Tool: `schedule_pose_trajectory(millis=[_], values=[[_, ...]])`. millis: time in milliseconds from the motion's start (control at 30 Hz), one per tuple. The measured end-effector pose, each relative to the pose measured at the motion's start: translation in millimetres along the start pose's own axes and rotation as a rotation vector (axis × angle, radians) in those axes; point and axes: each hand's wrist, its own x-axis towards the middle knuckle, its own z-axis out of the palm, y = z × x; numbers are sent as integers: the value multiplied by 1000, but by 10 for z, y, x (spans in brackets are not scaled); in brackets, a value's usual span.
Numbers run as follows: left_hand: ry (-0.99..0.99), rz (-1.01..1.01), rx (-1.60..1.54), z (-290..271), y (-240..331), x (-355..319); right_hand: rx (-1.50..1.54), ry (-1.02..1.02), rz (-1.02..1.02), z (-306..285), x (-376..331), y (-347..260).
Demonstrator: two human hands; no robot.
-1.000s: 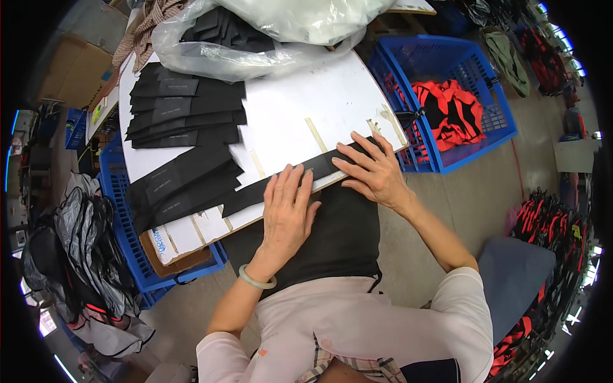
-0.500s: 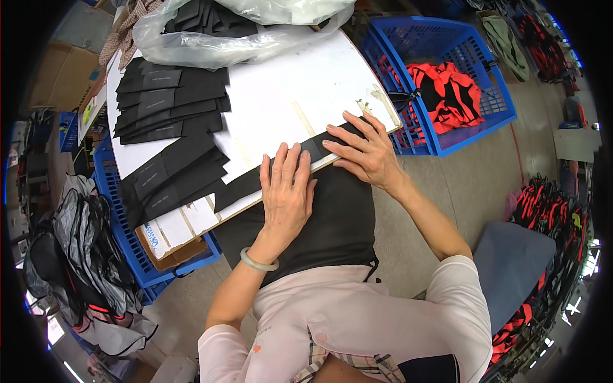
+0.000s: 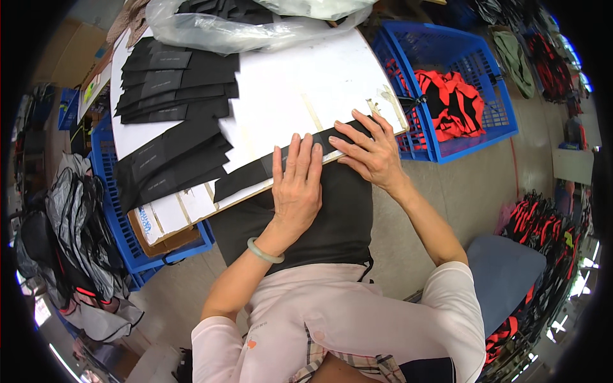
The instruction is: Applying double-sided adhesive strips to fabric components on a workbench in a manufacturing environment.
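A long black fabric strip (image 3: 246, 177) lies along the near edge of a white board (image 3: 274, 89). My left hand (image 3: 298, 179) rests flat on its middle, fingers stretched out and slightly apart. Toward the strip's right end, my right hand (image 3: 370, 145) presses down with spread fingers. Parts of the strip are covered by both hands. To the left on the board, fanned stacks of similar black fabric pieces (image 3: 175, 83) overlap, each with a small printed patch. More pieces (image 3: 172, 159) lie closer to me, left of the strip.
A clear plastic bag (image 3: 255, 41) with black pieces inside sits at the board's far side. Right of the board stands a blue crate (image 3: 440, 150) with red-and-black fabric (image 3: 449, 105). Another blue crate (image 3: 121, 230) and a cardboard box (image 3: 169, 242) are under the board's left side.
My left hand has slid a little to the right along the strip. My right hand stays near the strip's right end. The whole view has shifted slightly.
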Motion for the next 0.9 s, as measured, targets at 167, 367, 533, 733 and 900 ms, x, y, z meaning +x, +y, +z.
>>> schedule_pose_trajectory(millis=[167,367,533,733,900], values=[[16,35,0,6,-43,-3,-15,-24,-2,-20,8,6],[52,24,-29,35,-59,-25,-18,-29,-5,-20,14,-10],[67,22,-27,39,-57,-31,-14,-22,-11,-9,16,-10],[82,16,-22,54,-63,-43,-18,-26,-12,-10,16,-14],[89,16,-28,64,-60,-44,-20,-36,-4,-7,6,-4]])
